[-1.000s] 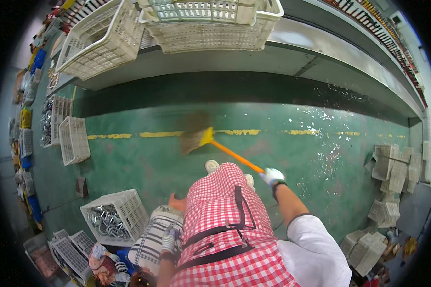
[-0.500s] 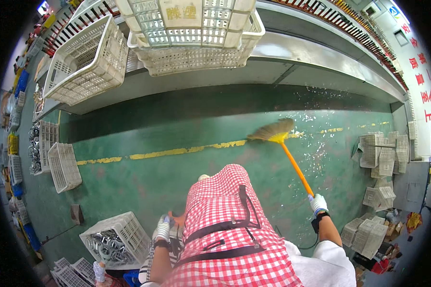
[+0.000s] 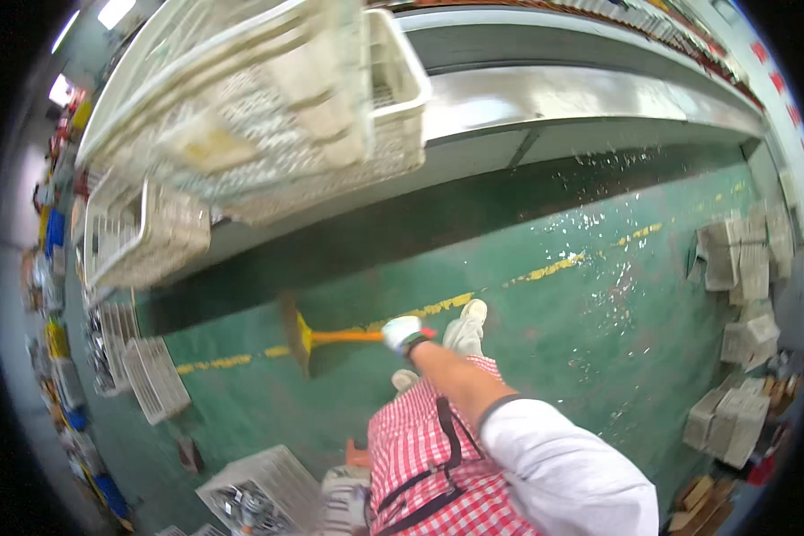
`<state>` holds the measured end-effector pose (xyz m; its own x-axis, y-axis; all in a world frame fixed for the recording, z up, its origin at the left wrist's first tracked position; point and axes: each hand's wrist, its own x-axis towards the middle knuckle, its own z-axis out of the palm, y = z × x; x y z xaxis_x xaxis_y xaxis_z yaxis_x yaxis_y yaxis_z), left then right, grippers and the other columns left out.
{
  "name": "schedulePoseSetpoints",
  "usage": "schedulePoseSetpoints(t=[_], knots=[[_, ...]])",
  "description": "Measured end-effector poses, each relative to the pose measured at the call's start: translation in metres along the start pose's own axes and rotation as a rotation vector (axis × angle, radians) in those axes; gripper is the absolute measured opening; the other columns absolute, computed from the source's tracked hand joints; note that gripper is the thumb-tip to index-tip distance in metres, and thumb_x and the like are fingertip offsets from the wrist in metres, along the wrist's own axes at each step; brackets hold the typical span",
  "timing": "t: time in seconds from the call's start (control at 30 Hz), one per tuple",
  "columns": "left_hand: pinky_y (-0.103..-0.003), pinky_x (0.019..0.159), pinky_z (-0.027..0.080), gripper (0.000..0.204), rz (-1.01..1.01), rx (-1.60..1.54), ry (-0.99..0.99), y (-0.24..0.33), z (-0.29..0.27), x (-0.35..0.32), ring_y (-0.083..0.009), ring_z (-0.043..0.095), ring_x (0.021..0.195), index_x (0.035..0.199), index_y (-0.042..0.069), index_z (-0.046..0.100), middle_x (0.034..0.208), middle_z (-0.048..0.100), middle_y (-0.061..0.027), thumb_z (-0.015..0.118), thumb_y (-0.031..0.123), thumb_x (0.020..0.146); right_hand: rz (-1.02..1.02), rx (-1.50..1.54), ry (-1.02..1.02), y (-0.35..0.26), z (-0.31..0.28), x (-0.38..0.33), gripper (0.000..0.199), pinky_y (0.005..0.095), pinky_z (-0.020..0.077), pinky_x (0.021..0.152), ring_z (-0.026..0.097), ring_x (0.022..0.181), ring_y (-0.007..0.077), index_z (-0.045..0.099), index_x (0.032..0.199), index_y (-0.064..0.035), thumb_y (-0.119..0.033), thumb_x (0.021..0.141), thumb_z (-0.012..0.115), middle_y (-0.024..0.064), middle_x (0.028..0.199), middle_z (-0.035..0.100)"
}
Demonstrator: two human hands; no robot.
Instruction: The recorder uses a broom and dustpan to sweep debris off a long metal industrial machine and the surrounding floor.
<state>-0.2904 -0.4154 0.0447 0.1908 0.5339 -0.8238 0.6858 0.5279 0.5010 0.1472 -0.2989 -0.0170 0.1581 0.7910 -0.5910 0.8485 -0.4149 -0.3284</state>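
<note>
My right hand [image 3: 404,332], in a white glove with a dark wristband, is closed round the orange handle of a broom [image 3: 344,337]. The arm reaches across in front of my red-and-white checked apron [image 3: 451,447]. The broom's yellow neck and blurred bristles [image 3: 297,338] point left, near the worn yellow floor line [image 3: 447,305]. My left hand cannot be made out. Beside the apron's left edge a small orange piece [image 3: 357,454] shows above pale striped cloth [image 3: 344,500].
White scraps [image 3: 612,259] lie scattered on the green floor at right. Stacked white crates [image 3: 268,116] stand at a metal-edged bench [image 3: 563,94]. A crate of metal parts [image 3: 272,482] sits lower left; more crates [image 3: 732,415] line the right. My shoes [image 3: 466,329] are ahead of the apron.
The broom has swung from the right of my body to the left, my right arm now crossing in front. The view has turned and shifted. My left hand has gone from sight.
</note>
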Motion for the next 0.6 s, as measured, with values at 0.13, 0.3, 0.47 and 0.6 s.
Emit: schedulePoseSetpoints(t=[0.13, 0.3, 0.47, 0.6], knots=[[-0.028, 0.058, 0.045, 0.011, 0.057, 0.305, -0.039, 0.047, 0.009, 0.011, -0.0130, 0.051, 0.062, 0.095, 0.012, 0.054, 0.071, 0.052, -0.0004, 0.049, 0.022, 0.092, 0.062, 0.045, -0.075, 0.019, 0.001, 0.039, 0.023, 0.0429, 0.0522, 0.071, 0.066, 0.090, 0.0254, 0.071, 0.096, -0.0146, -0.019, 0.083, 0.051, 0.0052, 0.099, 0.068], [-0.028, 0.060, 0.046, 0.013, 0.101, 0.578, -0.086, 0.072, 0.052, 0.018, -0.0142, 0.052, 0.063, 0.090, 0.011, 0.055, 0.074, 0.054, -0.0014, 0.051, 0.023, 0.092, 0.300, 0.221, -0.040, 0.193, -0.002, -0.030, 0.026, 0.0404, 0.0524, 0.068, 0.067, 0.081, 0.0266, 0.070, 0.092, -0.0122, -0.025, 0.082, 0.049, 0.0097, 0.093, 0.068], [-0.031, 0.064, 0.050, 0.019, -0.003, -0.051, -0.019, 0.135, 0.094, 0.049, -0.0177, 0.059, 0.072, 0.097, 0.007, 0.056, 0.084, 0.061, -0.0056, 0.054, 0.025, 0.091, 0.707, 0.380, -0.016, 0.358, -0.027, -0.150, 0.033, 0.0413, 0.0506, 0.073, 0.065, 0.083, 0.0296, 0.068, 0.096, -0.0147, -0.040, 0.082, 0.051, 0.0091, 0.092, 0.068], [-0.039, 0.070, 0.052, 0.039, -0.108, -0.156, -0.011, 0.248, 0.136, 0.065, -0.0221, 0.060, 0.074, 0.121, 0.008, 0.042, 0.087, 0.059, -0.0090, 0.055, 0.028, 0.090, 1.081, 0.409, 0.065, 0.453, -0.037, -0.257, 0.033, 0.0417, 0.0510, 0.075, 0.065, 0.085, 0.0286, 0.068, 0.095, -0.0146, -0.041, 0.082, 0.053, 0.0091, 0.092, 0.068]])
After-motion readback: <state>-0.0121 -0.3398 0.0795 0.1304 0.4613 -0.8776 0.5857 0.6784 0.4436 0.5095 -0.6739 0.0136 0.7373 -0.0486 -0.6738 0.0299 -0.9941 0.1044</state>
